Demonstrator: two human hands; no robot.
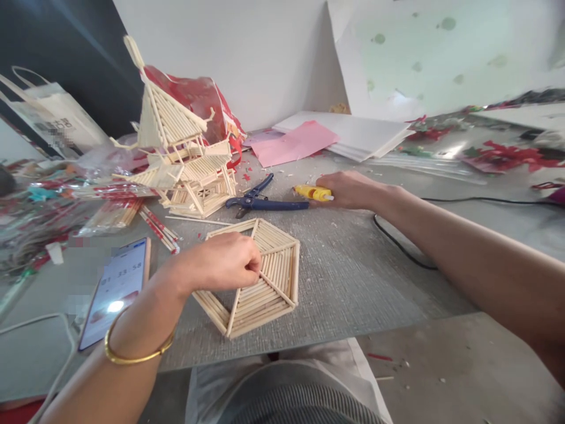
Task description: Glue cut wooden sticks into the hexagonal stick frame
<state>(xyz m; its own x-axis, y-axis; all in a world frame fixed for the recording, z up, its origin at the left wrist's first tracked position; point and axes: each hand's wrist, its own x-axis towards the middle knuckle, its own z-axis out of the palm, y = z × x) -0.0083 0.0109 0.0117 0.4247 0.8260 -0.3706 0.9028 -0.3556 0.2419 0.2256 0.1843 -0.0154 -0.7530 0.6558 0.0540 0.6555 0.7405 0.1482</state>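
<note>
A flat, many-sided panel of thin wooden sticks lies on the table before me, with some wedges filled with sticks and others open. My left hand is closed above its middle, knuckles up; its fingertips and anything pinched in them are hidden. Farther right, my right hand is closed around a yellow hot glue gun, whose pale glue stick end pokes out. Blue-handled cutting pliers lie just left of that gun. Behind the panel stands a tiered stick-built pavilion model with a pointed roof.
A phone showing time digits lies at the left, near red-wrapped stick bundles. Pink paper and white boards lie at the back. A black cord runs over the right side. The table's front edge is close to my lap.
</note>
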